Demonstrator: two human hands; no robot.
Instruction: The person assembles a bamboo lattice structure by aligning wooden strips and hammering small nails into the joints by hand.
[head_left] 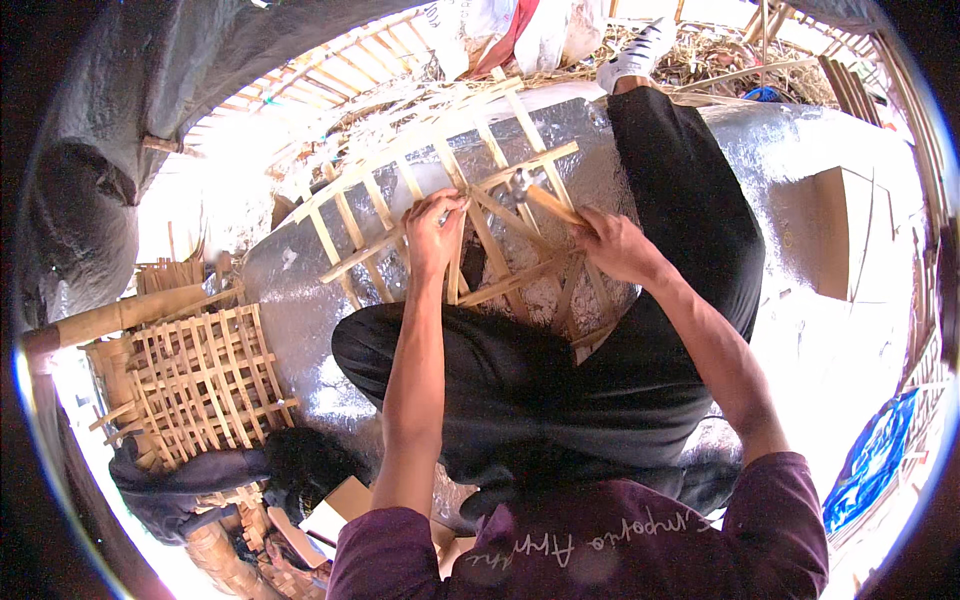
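Left hand (434, 235): fingertips pinched at the wooden frame (491, 245); anything between them unclear.
Right hand (613, 246): gripping the hammer (550, 204) by its handle.
Frame: beneath and between both hands.
Edges: black trousers (700, 205) along its near and right sides.
Room: silver sheet (287, 268) left of left hand; box (843, 235) well right of right hand.

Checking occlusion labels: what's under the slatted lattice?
Silvery sheeting shows through gaps in the slatted lattice, plus a dark patch I can't identify; whatever it directly covers is hidden.
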